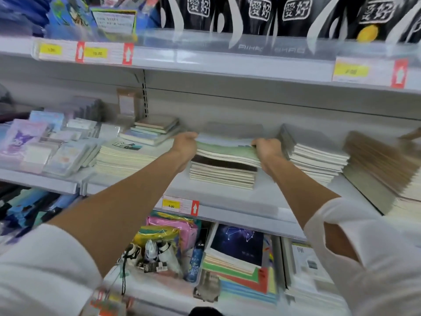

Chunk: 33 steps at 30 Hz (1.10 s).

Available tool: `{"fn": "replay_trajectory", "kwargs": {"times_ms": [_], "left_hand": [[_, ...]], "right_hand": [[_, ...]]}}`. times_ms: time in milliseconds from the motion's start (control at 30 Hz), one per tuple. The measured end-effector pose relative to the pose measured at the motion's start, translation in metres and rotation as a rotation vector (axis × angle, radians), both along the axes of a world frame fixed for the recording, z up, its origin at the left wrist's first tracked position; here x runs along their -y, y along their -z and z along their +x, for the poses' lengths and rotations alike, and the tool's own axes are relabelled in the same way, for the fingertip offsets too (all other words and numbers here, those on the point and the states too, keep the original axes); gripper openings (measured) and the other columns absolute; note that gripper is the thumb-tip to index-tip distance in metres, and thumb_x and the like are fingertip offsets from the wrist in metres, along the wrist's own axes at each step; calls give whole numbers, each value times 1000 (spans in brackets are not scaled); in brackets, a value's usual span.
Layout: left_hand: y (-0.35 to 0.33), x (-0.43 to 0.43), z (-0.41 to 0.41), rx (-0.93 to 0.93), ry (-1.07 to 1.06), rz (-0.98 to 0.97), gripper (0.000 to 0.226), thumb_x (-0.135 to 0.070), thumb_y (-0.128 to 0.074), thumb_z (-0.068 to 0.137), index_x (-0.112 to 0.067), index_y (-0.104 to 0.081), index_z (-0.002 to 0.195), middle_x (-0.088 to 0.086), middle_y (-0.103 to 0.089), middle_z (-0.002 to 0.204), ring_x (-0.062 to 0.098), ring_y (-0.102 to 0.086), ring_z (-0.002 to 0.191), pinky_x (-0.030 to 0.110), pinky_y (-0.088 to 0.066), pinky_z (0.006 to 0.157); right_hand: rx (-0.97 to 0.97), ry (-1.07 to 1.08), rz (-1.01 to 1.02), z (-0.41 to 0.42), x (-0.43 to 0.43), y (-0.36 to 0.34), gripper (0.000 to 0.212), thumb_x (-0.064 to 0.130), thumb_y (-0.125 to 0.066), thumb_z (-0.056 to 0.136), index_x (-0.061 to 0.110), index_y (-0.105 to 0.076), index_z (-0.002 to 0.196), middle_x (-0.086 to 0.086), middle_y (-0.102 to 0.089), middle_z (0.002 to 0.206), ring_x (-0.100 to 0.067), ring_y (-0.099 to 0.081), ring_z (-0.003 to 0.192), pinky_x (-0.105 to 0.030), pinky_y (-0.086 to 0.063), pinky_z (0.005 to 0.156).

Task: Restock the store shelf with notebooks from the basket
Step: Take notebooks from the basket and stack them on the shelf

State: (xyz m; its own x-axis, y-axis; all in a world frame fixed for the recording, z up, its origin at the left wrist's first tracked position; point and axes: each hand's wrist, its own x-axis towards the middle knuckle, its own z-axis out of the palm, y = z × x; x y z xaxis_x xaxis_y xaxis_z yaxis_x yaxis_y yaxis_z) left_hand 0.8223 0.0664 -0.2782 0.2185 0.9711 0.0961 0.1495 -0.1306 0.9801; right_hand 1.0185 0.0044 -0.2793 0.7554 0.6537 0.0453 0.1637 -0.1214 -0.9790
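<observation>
Both arms reach forward to the middle shelf [227, 198], white sleeves pushed up the forearms. The left hand [185, 144] grips the left end of a bundle of green-covered notebooks [224, 149], its fingers curled over the bundle's top edge. The right hand [267, 149] clamps the right end, its fingers wrapped round the edge. The bundle rests on a stack of cream-edged notebooks [222, 175] that stands near the middle of the shelf, set back from its front edge. The bundle overhangs that stack slightly on the right.

To the left of the stack, a wider pile of pale notebooks [126, 157] lies on the same shelf. On the right stands another stack of white notebooks [317, 160], and farther right a blurred pile of brown-covered books [376, 169].

A yellow price label [171, 205] reading 6.00 is clipped to the shelf's front edge, below the left forearm. On the shelf below lies a dark notebook with a constellation cover [239, 245]. Black packages with white characters [296, 12] line the shelf above.
</observation>
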Motion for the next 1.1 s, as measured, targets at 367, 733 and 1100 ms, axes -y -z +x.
{"fn": "replay_trajectory", "kwargs": {"times_ms": [367, 733, 1100], "left_hand": [[55, -35, 22, -67, -51, 43, 27, -2, -36, 99, -22, -54, 96, 0, -54, 99, 23, -55, 101, 24, -42, 87], [54, -37, 6, -181, 27, -38, 43, -25, -34, 103, -22, -35, 147, 5, -39, 149, 26, -39, 133, 32, -32, 103], [60, 30, -162, -175, -481, 143, 33, -25, -65, 78, -19, -45, 52, -2, -48, 53, 19, -47, 55, 29, -40, 60]], "right_hand": [[285, -63, -280, 10, -31, 43, 21, 21, -49, 96, 5, -56, 108, -19, -55, 103, -28, -52, 95, -32, -39, 79], [992, 59, -430, 1, -26, 43, 53, 26, -42, 95, 10, -29, 144, -17, -37, 142, -35, -34, 128, -42, -27, 103], [926, -409, 158, -190, 7, 58, 32, 11, -45, 93, 11, -53, 124, -9, -65, 103, -29, -62, 85, -38, -50, 73]]}}
